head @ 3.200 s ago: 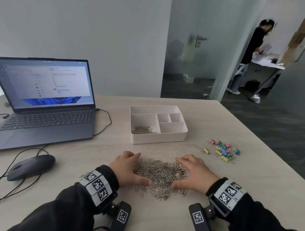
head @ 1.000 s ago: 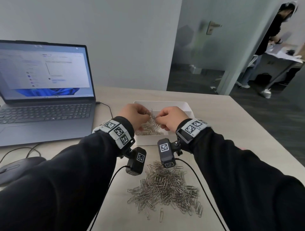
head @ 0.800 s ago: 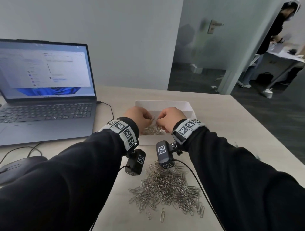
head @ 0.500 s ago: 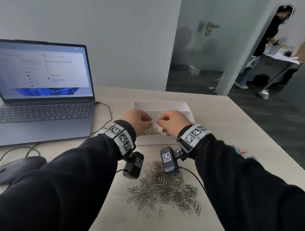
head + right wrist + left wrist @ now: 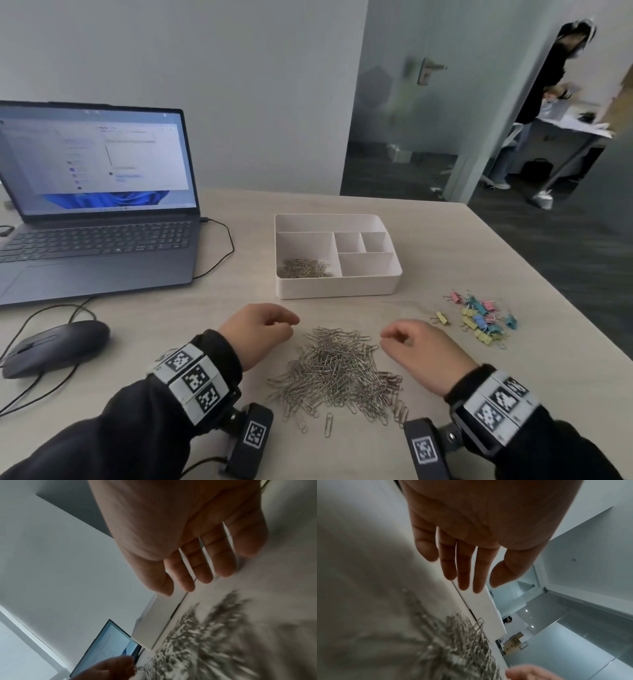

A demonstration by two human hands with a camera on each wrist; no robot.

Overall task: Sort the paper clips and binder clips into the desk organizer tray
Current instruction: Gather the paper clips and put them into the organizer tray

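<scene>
Hands flank our paper clip pile: left hand and right hand empty, fingers loosely extended, poised to scoop another load toward the organizer tray

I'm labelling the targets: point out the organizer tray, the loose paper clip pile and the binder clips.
organizer tray (image 5: 337,288), head view, front wall.
paper clip pile (image 5: 337,371), head view, middle of heap.
binder clips (image 5: 479,317), head view, cluster's centre.

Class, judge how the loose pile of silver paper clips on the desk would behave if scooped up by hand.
The paper clip pile is loose and tangled, so clumps would probably lift together while strays drop. The thin wire clips likely weigh little and slip between open fingers.
</scene>
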